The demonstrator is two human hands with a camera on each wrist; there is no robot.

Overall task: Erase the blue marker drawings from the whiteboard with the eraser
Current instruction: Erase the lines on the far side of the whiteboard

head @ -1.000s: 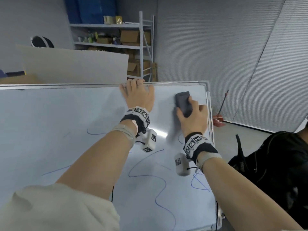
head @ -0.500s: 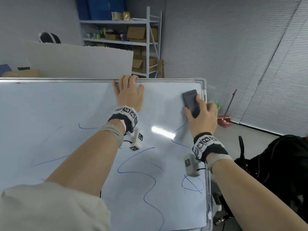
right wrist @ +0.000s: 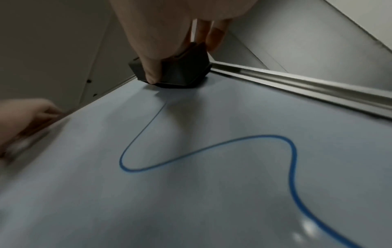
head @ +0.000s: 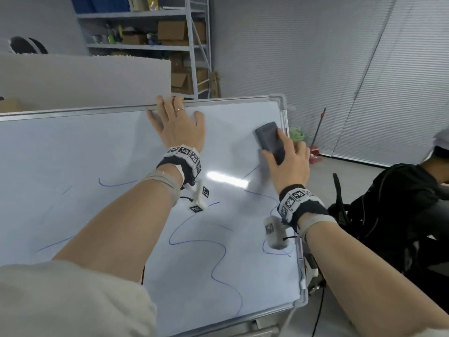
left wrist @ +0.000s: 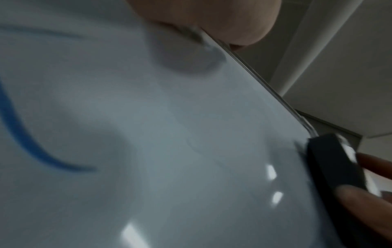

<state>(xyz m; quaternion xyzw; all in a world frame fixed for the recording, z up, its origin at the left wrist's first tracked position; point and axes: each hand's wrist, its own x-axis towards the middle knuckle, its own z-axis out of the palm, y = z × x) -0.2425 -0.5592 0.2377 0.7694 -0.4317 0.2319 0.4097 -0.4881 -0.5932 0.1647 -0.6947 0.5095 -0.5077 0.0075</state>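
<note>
The whiteboard lies tilted before me with wavy blue marker lines across its lower middle and a small blue loop near its right rim. My right hand grips the dark grey eraser and presses it on the board close to the upper right corner. In the right wrist view the eraser sits at the end of a thin blue line. My left hand lies flat on the board, its fingers reaching the top rim. The left wrist view shows the eraser and a blue stroke.
A person in black sits close to the board's right side. A white panel stands behind the board, with a metal shelf of cardboard boxes further back. A red-headed broom leans by the shuttered wall.
My right hand has slid the eraser rightward across the top of the board, towards the right rim. The left hand has stayed at the top rim.
</note>
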